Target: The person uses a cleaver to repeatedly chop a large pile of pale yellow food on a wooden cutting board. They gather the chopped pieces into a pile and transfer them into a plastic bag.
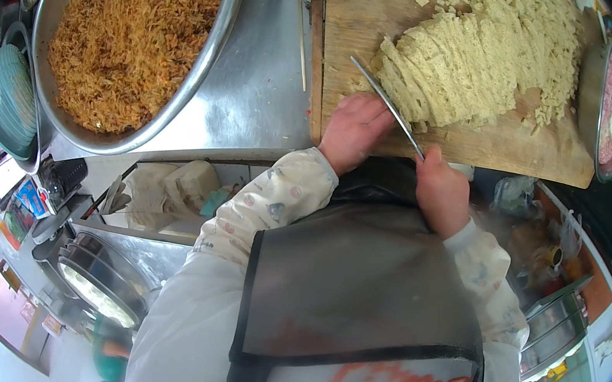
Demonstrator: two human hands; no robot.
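Note:
My right hand [439, 195] is closed round the handle of a knife [388, 106], whose blade is seen edge-on, slanting up to the left. The blade stands against the near left end of a large pile of pale yellow, spongy slices [452, 71], perhaps tofu, on a wooden cutting board [357, 16]. Just left of the blade lies my left hand [357, 125], fingers bent down over the board; what is under them is hidden. Towards the far side the pile breaks up into small cut pieces.
A big metal bowl of shredded orange-brown filling [134, 38] stands on the steel counter [259, 67] at left, near chopsticks [304, 56]. Stacked teal bowls [5, 99] are at far left. At the board's right edge is a metal bowl [590, 108] of pink minced food with a white substance.

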